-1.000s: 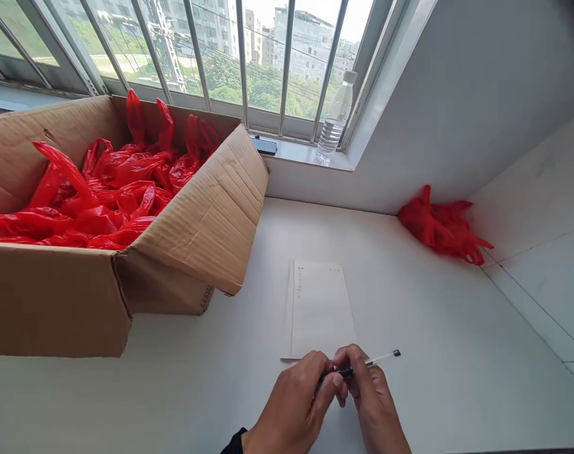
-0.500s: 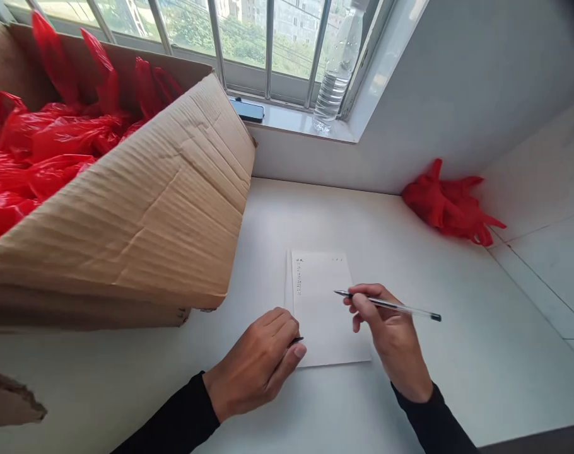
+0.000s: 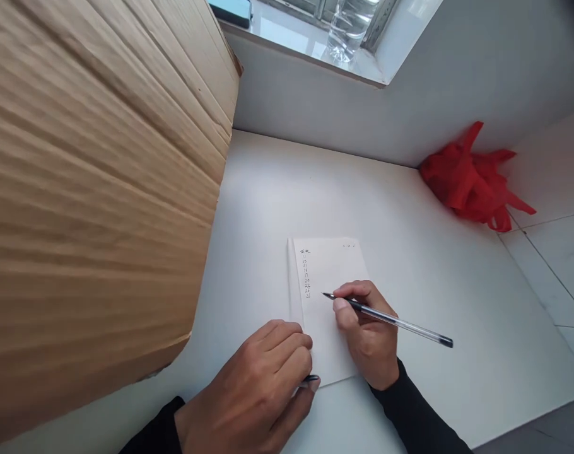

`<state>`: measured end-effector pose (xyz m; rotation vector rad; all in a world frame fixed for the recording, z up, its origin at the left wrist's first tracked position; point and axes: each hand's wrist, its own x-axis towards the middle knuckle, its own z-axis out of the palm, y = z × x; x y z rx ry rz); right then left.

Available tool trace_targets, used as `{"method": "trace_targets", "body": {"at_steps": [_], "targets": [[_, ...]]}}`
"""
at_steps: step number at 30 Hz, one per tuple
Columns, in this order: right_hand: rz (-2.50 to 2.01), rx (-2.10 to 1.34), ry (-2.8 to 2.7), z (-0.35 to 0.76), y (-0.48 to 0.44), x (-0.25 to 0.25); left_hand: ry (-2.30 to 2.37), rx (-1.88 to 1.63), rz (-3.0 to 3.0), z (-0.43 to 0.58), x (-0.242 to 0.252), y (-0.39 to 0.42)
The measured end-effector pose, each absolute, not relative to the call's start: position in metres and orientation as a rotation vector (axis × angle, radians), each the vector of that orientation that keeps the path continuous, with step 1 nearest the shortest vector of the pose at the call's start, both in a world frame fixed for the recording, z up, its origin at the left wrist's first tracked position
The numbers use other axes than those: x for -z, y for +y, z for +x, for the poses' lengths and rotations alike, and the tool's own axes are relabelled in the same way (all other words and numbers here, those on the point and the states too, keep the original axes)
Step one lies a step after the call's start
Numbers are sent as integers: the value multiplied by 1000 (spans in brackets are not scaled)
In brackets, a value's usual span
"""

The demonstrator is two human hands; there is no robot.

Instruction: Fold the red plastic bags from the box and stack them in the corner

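Observation:
A white notepad (image 3: 332, 328) lies on the table, with a column of handwritten numbers down its left side and small marks at its top right. My right hand (image 3: 369, 334) is closed around a clear pen with black ends (image 3: 405, 325). The pen's tip points left, over or on the page just right of the numbers; whether it touches the paper I cannot tell. Over the pad's lower left edge rests my left hand (image 3: 263, 384), its fingers curled. Between its thumb and fingers pokes out a small black pen cap (image 3: 310, 378), mostly hidden.
A large cardboard box (image 3: 102, 208) fills the left side. On the windowsill stand a clear plastic bottle (image 3: 348, 31) and, farther left, a phone (image 3: 233, 9). Red plastic bags (image 3: 467, 180) lie at the right back corner of the white table (image 3: 287, 183).
My view has tilted down and come closer, so the box's red contents are out of sight. My right hand has brought the pen tip left, nearer the written column. Both hands keep their grips.

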<state>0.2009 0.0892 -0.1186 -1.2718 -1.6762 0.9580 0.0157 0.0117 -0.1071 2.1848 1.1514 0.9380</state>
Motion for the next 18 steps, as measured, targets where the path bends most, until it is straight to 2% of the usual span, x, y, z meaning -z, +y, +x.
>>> {"method": "trace_targets", "body": {"at_steps": [6,11,16,18], "targets": [[-1259,-984,-1456,205,88,121,1213,-978,2227,19,113,15],[-1136,-1435,-1621,201,91,108,1247,-986,2229,20,114,18],[-1107,-935,-1590,202,94,106,1226,-958,2205,19,112,20],[-1170,-954,-1603,202,92,108,1209,-939,2200,19,111,20]]}}
